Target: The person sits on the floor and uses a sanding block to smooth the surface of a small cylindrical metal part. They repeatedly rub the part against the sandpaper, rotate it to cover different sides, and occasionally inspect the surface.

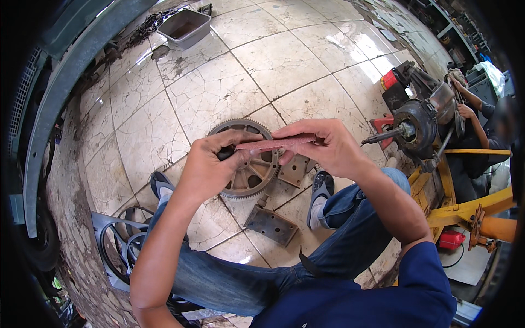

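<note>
Between my two hands is a thin strip of reddish, grainy sheet that looks like folded sandpaper, seen almost edge-on. My left hand pinches its left end, and a small dark thing shows among those fingers; I cannot make out what it is. The right end is gripped by my right hand, thumb below and fingers above. Beneath the hands a toothed flywheel lies on the tiles, partly hidden. Beside it are a metal block with holes and, closer to me, a dark drilled metal plate.
A grey plastic tub stands at the far left. On the right are a gearbox-like assembly, a yellow metal frame and a red box. Another person's arm reaches in there. A fan shroud lies near my left leg.
</note>
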Tool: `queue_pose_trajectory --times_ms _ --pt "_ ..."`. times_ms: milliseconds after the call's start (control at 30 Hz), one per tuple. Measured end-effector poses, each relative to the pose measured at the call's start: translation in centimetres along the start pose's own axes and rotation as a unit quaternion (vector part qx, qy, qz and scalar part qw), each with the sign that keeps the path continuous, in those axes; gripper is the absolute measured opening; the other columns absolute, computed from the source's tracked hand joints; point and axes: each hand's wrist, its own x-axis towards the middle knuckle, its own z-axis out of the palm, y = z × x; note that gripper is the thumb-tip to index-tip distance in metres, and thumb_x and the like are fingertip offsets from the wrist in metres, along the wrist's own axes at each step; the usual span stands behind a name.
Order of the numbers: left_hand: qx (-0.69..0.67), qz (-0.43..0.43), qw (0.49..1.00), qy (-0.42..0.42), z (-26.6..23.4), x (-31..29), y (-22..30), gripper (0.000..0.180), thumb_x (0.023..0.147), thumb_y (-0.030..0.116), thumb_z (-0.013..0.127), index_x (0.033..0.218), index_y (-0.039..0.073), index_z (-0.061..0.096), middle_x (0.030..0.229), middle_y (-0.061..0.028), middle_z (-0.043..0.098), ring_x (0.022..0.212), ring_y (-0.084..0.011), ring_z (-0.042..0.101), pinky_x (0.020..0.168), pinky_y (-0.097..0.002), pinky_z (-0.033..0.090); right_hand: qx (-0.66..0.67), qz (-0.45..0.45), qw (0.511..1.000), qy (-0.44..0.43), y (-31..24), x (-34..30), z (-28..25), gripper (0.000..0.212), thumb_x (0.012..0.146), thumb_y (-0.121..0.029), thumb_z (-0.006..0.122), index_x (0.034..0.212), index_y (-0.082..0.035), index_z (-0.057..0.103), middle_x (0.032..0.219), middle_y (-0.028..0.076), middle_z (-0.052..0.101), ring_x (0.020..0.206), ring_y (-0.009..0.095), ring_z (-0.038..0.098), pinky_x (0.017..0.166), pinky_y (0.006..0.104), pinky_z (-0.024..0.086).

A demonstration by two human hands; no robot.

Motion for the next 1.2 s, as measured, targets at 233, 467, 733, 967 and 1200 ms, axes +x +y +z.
queue_pose_trajectory --times_ms 233,467,733,967,1200 --pt "0.06 0.103 0.993 -0.009 0.8 -0.1 -0.1 0.031 0.087 0.006 0.074 0.118 0.004 0.07 0.107 -0.0061 0.073 0.099 -0.0104 0.065 0.092 -0.0282 0.051 0.108 0.074 0.991 0.01 0.2 0.4 0.0 0.025 0.098 -0.008 0.06 0.118 0.006 0.065 0.101 0.012 0.072 0.081 0.02 0.073 0.074 0.0287 0.057" --pt "0.029 -0.006 0.999 -0.027 0.4 -0.3 0.5 0.028 0.091 0.016 0.073 0.113 0.001 0.07 0.102 -0.0077 0.073 0.093 -0.0105 0.064 0.089 -0.028 0.049 -0.09 -0.063 0.993 0.033 0.5 0.2 0.1 0.026 0.097 -0.009 0.063 0.119 0.003 0.065 0.096 0.009 0.072 0.084 0.012 0.07 0.074 0.0245 0.054" --pt "0.004 0.027 0.999 -0.023 0.7 -0.2 0.4 0.03 0.09 0.019 0.074 0.115 0.003 0.071 0.104 -0.0075 0.073 0.094 -0.0108 0.063 0.089 -0.0276 0.049 -0.052 -0.011 0.998 0.014 -0.6 -0.2 0.4 0.023 0.096 -0.005 0.062 0.118 0.002 0.067 0.095 0.008 0.072 0.081 0.012 0.069 0.073 0.024 0.054" --pt "0.065 0.077 0.995 -0.008 0.8 -0.1 -0.1 0.029 0.089 0.016 0.074 0.115 0.001 0.071 0.105 -0.0102 0.073 0.097 -0.0138 0.066 0.089 -0.0293 0.05 0.004 0.018 1.0 0.024 0.2 0.0 0.5 0.024 0.095 -0.006 0.064 0.118 0.002 0.067 0.097 0.009 0.072 0.085 0.013 0.069 0.076 0.0257 0.055" --pt "0.06 0.052 0.997 -0.019 0.7 -0.2 0.1 0.031 0.09 0.017 0.074 0.117 0.002 0.071 0.104 -0.0117 0.074 0.096 -0.0139 0.066 0.088 -0.0298 0.051 -0.121 -0.118 0.985 0.037 0.8 0.3 0.6 0.027 0.087 0.002 0.071 0.114 0.002 0.068 0.105 0.011 0.07 0.096 0.014 0.069 0.086 0.0273 0.055"
